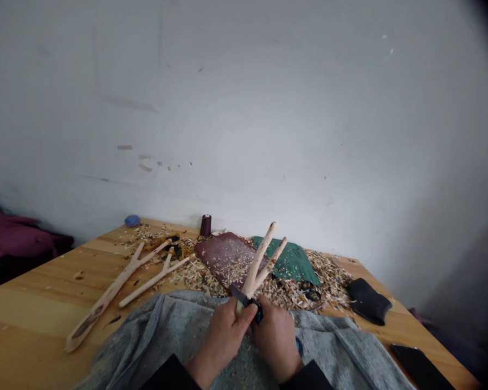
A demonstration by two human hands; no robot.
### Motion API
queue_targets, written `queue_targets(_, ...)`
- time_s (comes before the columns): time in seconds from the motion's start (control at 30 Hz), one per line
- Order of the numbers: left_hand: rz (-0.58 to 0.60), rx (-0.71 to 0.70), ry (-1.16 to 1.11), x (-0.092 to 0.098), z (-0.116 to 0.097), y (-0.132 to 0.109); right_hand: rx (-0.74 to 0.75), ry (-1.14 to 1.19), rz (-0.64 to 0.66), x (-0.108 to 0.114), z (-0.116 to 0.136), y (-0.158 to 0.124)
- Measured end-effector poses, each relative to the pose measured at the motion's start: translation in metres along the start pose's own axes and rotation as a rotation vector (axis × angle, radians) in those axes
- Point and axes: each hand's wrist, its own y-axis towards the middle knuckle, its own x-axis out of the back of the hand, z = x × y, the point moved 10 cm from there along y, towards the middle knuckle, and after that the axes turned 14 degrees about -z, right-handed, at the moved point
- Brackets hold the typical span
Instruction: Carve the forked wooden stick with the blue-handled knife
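Note:
My left hand is closed round the lower end of a peeled forked stick, whose two prongs point up and away from me. In my right hand is a knife with a dark handle, its blade lying across the stick just below the fork. My left thumb rests against the knife near the handle. The stick's lower end is hidden by my hands. Under them a grey cloth covers my lap and the table's near edge.
Two more peeled forked sticks, a long one and a shorter one, lie on the wooden table at left. Wood shavings cover a maroon sheet and a green sheet. A thread spool, black piece and phone lie around.

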Motion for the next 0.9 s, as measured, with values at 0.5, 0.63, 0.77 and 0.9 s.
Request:
queue_targets(0.5,0.169,0.063,-0.241,-0.021,0.006,-0.003,-0.032,0.110,-0.035,0.003,-0.006,0.002)
queue_targets(0.63,0.136,0.081,-0.306,-0.018,0.003,-0.003,0.010,0.077,0.008,-0.002,-0.002,0.002)
queue_targets(0.77,0.114,0.085,-0.292,-0.014,0.001,-0.003,0.062,0.060,0.049,-0.004,0.003,0.001)
queue_targets(0.9,0.092,0.090,-0.231,-0.012,0.006,0.000,0.109,0.042,0.071,0.001,0.004,0.003)
